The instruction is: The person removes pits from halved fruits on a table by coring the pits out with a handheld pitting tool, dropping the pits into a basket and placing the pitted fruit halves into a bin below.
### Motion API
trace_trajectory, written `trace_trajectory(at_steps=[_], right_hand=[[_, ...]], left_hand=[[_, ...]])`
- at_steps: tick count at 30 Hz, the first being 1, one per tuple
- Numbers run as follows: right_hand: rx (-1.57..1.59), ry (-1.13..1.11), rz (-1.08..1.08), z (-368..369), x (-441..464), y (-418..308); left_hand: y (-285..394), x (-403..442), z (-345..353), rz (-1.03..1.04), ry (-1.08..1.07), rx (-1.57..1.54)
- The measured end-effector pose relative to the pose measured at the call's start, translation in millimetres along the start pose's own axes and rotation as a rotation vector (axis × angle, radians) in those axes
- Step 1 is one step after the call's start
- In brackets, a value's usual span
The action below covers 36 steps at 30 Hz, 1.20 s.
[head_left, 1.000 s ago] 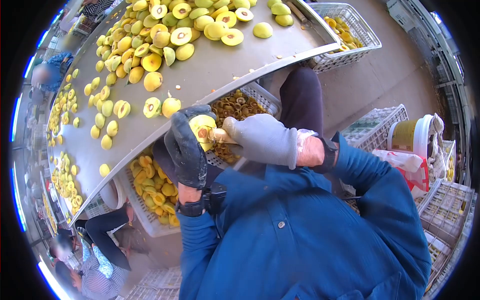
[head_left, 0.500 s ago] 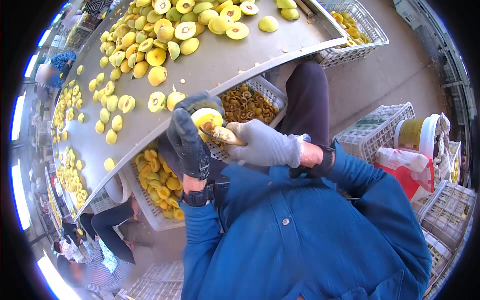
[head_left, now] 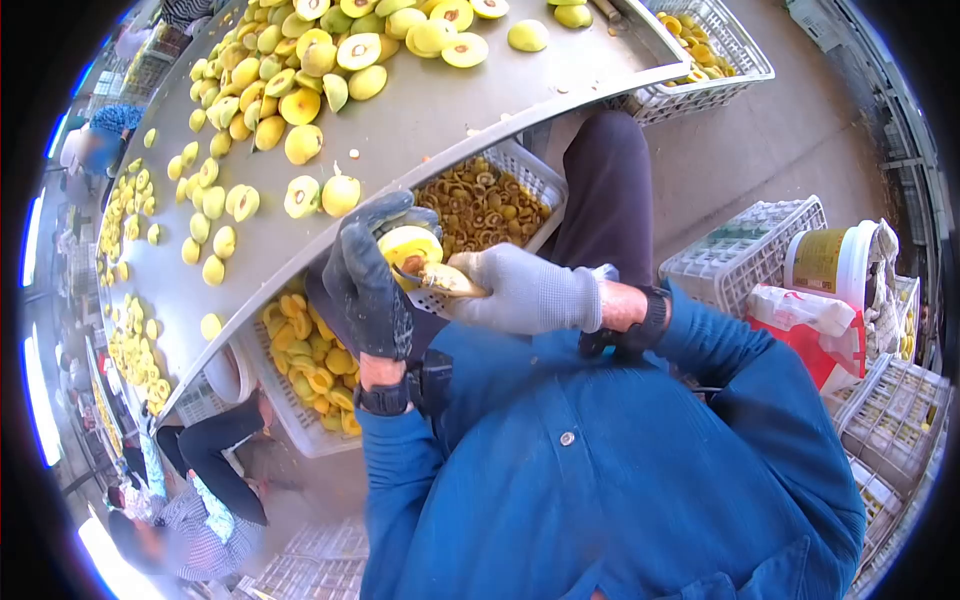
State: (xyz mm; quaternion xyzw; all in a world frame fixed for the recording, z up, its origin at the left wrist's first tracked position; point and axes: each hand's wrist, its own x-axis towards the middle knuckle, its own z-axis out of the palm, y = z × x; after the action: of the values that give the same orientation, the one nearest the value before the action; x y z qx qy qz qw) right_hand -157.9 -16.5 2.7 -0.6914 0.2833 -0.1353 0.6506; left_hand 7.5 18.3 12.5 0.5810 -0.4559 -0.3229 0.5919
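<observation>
My left hand (head_left: 368,280), in a dark, stained glove, is closed around a yellow peach half (head_left: 410,241), its cut face turned up. In a light grey glove, my right hand (head_left: 535,290) grips a pitting knife (head_left: 458,282) by its pale handle. The knife's curved metal end is at the brown pit area of the peach half. Whether the blade is under the pit, I cannot tell. Below the hands stands a crate of brown pits and scraps (head_left: 485,208). A crate of pitted yellow halves (head_left: 305,370) is beyond my left wrist.
A metal table (head_left: 420,115) with a raised edge carries a heap of halved peaches (head_left: 300,75). Another fruit crate (head_left: 700,95) stands past its right end. To my right are a plastic crate (head_left: 745,250), a white bucket (head_left: 830,262) and a red bag (head_left: 800,335). A co-worker (head_left: 200,500) sits lower left.
The view has shifted slightly, so the table and crates appear a little further left and up. Both hands keep their holds, and the knife end stays at the middle of the peach half.
</observation>
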Motion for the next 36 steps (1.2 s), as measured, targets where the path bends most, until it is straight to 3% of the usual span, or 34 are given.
trace_trajectory(at_steps=[3,4,7,8,9,12,14,16,18,21,22,25,28,29,30,36], right_hand=[[0.181,-0.035,0.022,4.2,6.5,3.7],[0.232,0.01,-0.071,8.2,9.8,4.2],[-0.08,-0.008,0.019,-12.8,4.6,-9.6],[-0.369,0.055,-0.127,-18.1,7.5,-4.2],[-0.403,0.035,-0.137,-21.5,8.8,-5.6],[-0.024,-0.083,0.068,-14.5,11.2,-19.5],[0.173,-0.082,0.108,-6.2,17.2,-17.2],[0.072,-0.01,0.002,-2.9,19.8,-12.5],[-0.23,-0.011,0.0,-12.2,19.1,-19.2],[-0.29,-0.071,-0.009,-20.1,20.7,-27.7],[-0.09,-0.135,0.065,-19.1,22.9,-22.6],[0.087,-0.242,0.233,-17.1,28.7,-23.8],[-0.278,-0.061,0.049,-15.5,25.9,-28.9],[-0.396,-0.006,-0.017,-13.5,24.8,-29.6],[-0.568,0.109,-0.167,-7.5,27.3,-13.0],[-0.63,0.159,-0.29,-2.0,32.9,9.6]], left_hand=[[8.9,4.8,5.8,-0.003,0.051,-0.047],[8.9,4.6,8.9,-0.058,0.086,-0.179],[1.6,5.4,13.0,-0.013,0.08,-0.203],[4.9,5.0,13.8,0.007,0.057,-0.088],[5.5,6.1,12.8,0.023,0.041,-0.054],[11.3,14.1,3.6,0.039,0.057,-0.005],[12.4,16.5,9.1,-0.024,0.147,-0.228],[2.9,15.7,14.3,-0.059,0.205,-0.406],[3.5,17.3,16.9,-0.07,0.185,-0.351],[3.2,20.9,9.4,-0.054,0.122,-0.238],[4.9,22.2,2.8,-0.049,0.067,-0.209],[8.7,22.6,-3.4,-0.047,0.03,-0.214],[1.1,23.8,4.9,-0.125,0.154,-0.419],[-3.6,24.8,12.2,-0.064,0.245,-0.356],[-3.9,20.6,18.9,-0.072,0.247,-0.49],[-42.8,12.5,13.8,-0.183,0.278,-0.899]])
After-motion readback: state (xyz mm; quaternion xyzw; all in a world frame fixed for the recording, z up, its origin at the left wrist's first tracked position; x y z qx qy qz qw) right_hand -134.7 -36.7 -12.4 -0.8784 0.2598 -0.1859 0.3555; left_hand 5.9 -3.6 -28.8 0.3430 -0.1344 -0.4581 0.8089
